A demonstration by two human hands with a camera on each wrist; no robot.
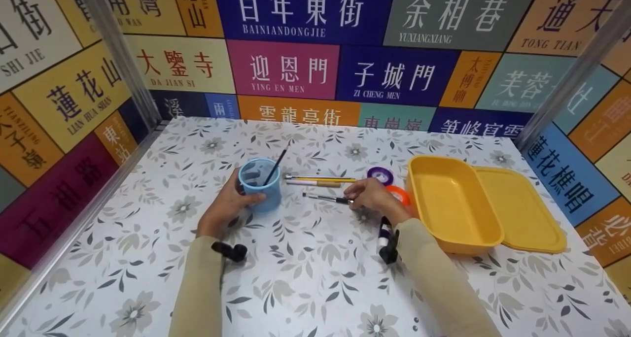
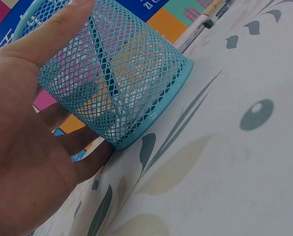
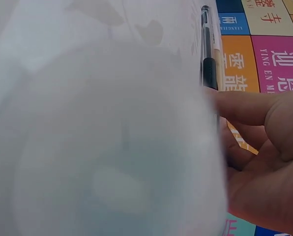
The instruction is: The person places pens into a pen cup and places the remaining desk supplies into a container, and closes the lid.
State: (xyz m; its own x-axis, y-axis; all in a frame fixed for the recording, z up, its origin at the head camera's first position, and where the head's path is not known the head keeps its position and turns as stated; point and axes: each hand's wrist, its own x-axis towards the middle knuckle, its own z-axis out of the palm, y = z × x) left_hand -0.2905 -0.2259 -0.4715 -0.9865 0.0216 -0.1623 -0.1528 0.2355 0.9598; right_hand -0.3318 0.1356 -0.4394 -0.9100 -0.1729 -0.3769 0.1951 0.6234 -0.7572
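Observation:
My left hand (image 1: 227, 203) grips a light blue mesh pen cup (image 1: 266, 204), thumb across its near side and fingers behind it. In the left wrist view the cup (image 2: 131, 64) stands tilted, its base rim close to the table. One dark, slim pen or pencil (image 1: 276, 166) leans inside it. To the right, my right hand (image 1: 372, 197) pinches a clear-barrelled pen with a black grip (image 1: 323, 198) by its right end. The right wrist view shows the thumb against this pen (image 3: 209, 73); a blurred pale shape hides much of that view.
Beyond the held pen lie a yellow pencil (image 1: 340, 180) and a white pen with a tan section (image 1: 328, 184). Purple tape (image 1: 370, 172) and orange tape (image 1: 405, 195) sit beside a yellow box (image 1: 485, 247), its lid (image 1: 525, 209) at right. A dark-and-white bottle (image 1: 384, 232) lies by the right wrist.

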